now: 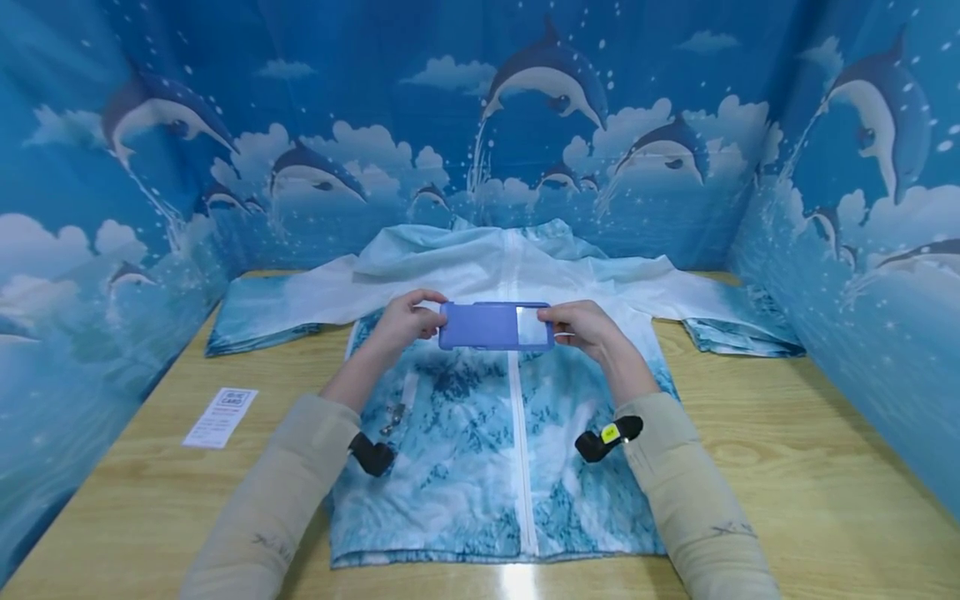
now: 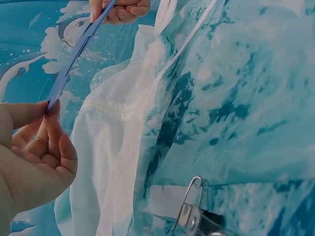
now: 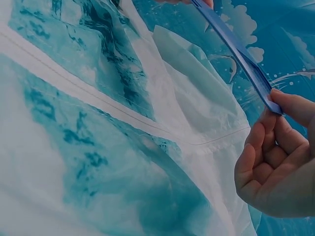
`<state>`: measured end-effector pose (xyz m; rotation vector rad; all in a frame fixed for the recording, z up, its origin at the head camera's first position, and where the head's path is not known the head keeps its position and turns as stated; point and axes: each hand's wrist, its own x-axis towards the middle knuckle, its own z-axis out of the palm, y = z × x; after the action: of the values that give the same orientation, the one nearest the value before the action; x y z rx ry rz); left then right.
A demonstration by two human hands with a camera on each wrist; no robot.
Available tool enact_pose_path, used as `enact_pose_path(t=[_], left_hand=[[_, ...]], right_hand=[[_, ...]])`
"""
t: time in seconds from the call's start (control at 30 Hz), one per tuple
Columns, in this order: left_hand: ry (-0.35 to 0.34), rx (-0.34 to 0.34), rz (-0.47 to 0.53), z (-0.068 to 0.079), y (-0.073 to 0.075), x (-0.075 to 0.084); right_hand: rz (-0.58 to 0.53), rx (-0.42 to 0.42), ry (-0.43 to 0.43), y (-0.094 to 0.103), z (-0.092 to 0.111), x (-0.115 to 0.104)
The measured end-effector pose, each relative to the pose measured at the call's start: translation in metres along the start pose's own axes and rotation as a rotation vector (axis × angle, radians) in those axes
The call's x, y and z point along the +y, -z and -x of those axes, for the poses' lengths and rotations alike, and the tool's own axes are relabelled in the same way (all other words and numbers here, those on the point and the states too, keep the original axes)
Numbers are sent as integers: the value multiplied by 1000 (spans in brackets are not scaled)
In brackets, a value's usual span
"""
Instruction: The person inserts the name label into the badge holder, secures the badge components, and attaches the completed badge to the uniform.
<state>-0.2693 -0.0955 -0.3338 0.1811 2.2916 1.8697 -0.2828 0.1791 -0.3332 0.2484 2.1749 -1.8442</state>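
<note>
Both hands hold a flat blue-purple card holder [image 1: 478, 327] level above a blue-and-white zip jacket [image 1: 457, 467]. At its left end, the left hand [image 1: 411, 323] pinches it between thumb and fingers. My right hand [image 1: 587, 327] pinches the opposite end, beside a pale window in the holder. In the left wrist view the holder [image 2: 74, 61] appears nearly edge-on, and the right wrist view shows it [image 3: 238, 54] thin and tilted. On the jacket, below the left hand, lies a metal clip with a safety pin [image 2: 196, 183].
A white printed card [image 1: 221, 417] lies on the wooden table [image 1: 780, 442], left of the jacket. The jacket's sleeves [image 1: 262, 310] spread to both sides. Dolphin-print curtains [image 1: 390, 67] enclose the back and sides.
</note>
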Motion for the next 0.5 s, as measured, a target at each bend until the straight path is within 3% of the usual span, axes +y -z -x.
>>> enact_pose_path(t=[0.5], left_hand=[[-28,-3,54,-1,0,-1]], right_hand=[[-20,-37,30,2,2,1]])
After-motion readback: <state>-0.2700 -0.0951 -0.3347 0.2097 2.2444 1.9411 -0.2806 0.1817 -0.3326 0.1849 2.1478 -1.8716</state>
